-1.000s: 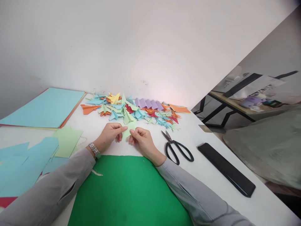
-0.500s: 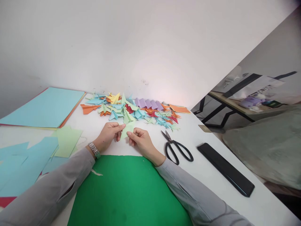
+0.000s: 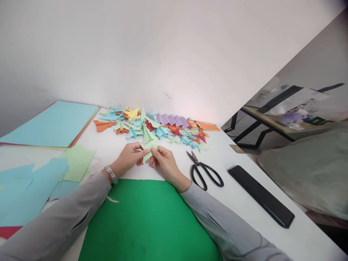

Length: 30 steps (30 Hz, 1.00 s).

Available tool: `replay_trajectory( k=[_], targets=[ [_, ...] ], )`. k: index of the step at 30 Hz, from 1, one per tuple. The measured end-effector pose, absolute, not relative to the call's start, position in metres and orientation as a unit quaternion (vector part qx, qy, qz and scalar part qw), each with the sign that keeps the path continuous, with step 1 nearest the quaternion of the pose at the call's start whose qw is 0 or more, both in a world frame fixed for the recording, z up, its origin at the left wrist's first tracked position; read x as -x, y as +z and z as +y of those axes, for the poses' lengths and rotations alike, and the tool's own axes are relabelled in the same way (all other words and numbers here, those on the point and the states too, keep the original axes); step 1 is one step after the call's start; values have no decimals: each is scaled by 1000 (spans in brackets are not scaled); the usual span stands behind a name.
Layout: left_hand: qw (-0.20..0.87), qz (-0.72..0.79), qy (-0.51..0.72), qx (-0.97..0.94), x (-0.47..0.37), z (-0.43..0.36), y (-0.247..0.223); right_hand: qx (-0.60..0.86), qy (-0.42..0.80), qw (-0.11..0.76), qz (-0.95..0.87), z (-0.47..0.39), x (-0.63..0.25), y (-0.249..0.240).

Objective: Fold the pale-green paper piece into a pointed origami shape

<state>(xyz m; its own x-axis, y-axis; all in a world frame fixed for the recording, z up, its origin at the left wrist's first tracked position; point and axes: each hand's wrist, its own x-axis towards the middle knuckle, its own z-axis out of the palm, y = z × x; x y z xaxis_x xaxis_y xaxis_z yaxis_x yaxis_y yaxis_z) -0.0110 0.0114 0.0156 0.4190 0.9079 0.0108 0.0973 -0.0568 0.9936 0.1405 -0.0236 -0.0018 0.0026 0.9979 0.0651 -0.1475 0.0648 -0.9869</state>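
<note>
Your left hand (image 3: pixel 129 156) and right hand (image 3: pixel 166 165) both pinch the light green paper (image 3: pixel 150 145), thumbs nearly meeting, so neither is nearer. Most of it lies toward twelve o'clock from your left thumb, eleven from your right, between the dark green sheet (image 3: pixel 152 221) and the paper planes (image 3: pixel 152 122); fingers hide its long axis.

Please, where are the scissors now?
In the head view, the scissors lie right of centre on the white table, between the right hand and the long black object.
</note>
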Motion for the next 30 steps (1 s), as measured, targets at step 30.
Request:
replay_trajectory(
  k=[30],
  targets=[
    [139,316,390,-854,23,0,2,389,487,589,-515,-26,-142,-6]
  ],
)
